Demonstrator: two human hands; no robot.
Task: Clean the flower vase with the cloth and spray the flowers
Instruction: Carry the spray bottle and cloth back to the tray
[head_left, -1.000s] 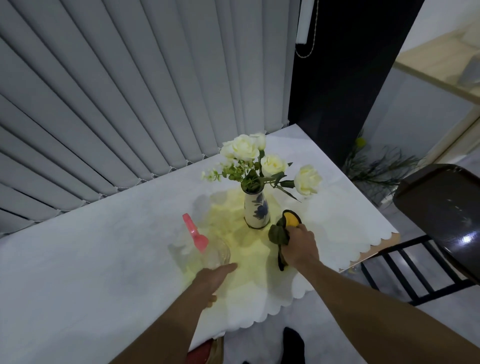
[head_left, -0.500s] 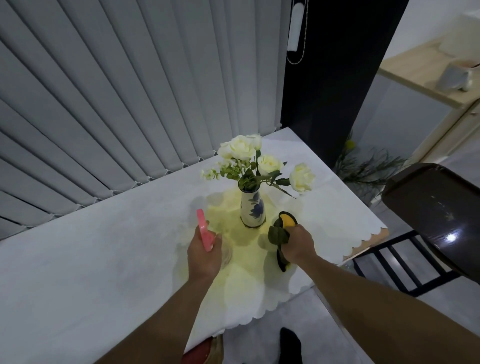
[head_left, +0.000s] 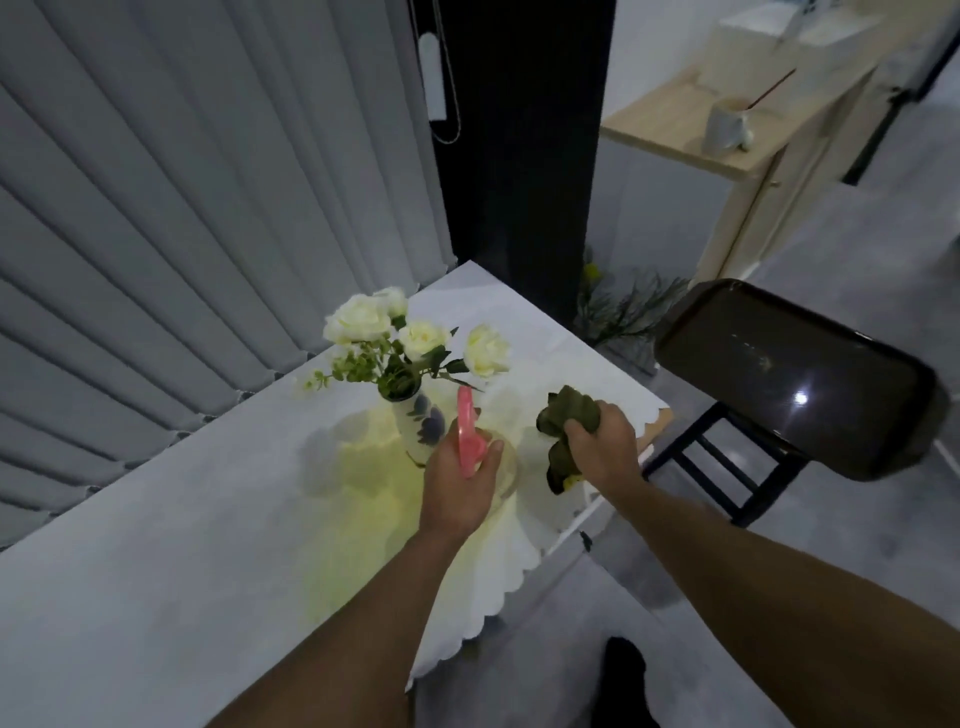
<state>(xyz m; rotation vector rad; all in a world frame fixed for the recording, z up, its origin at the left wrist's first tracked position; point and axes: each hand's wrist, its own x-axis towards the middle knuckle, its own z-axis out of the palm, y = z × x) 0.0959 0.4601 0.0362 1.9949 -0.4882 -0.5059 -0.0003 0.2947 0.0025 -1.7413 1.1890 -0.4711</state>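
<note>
On the white-clothed table (head_left: 156, 597), a narrow ceramic vase (head_left: 418, 431) of white roses (head_left: 415, 338) stands. The left hand (head_left: 460, 488) grips a pink-topped spray bottle (head_left: 470, 441) beside it; the right hand (head_left: 602, 447) bunches a soft green cloth (head_left: 569, 415). The vase looks fragile and top-heavy; steady its body when wiping.

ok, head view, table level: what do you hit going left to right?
flowers → vase → left hand holding the spray bottle → right hand gripping the cloth → chair.
</note>
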